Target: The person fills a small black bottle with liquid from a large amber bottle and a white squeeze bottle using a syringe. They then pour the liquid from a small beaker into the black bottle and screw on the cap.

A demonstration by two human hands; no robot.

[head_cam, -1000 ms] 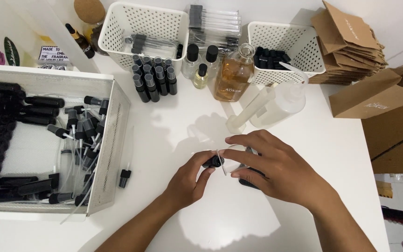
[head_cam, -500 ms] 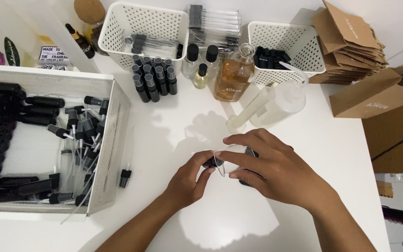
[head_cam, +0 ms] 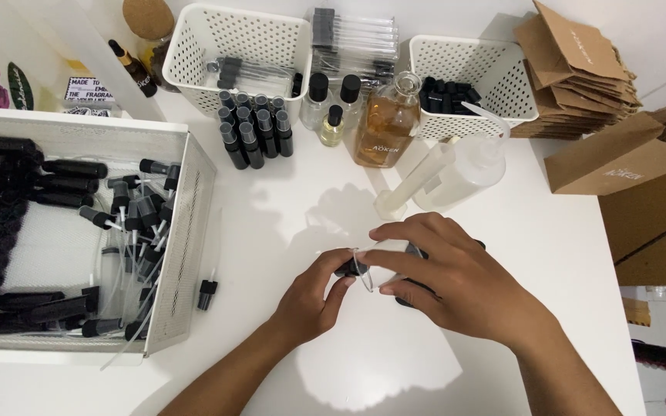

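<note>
L hand (head_cam: pixel 310 296) fingers pinch small black spray cap (head_cam: pixel 346 267) w/ thin clear tube, R hand (head_cam: pixel 445 277) fingers curl round dark slim bottle (head_cam: pixel 414 250), both mid smooth white counter (head_cam: pixel 271 223).

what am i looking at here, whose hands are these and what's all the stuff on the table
This is one picture from a camera worn on a person's head, looking down at their own two bare hands over a white table. The left hand pinches a small black spray cap with a thin clear tube. The right hand covers a small dark bottle, mostly hidden. To the left, a white tray holds many black caps and tubes; one loose cap lies beside it. Behind are two white baskets, small dark bottles, an amber glass bottle and brown paper bags.
</note>
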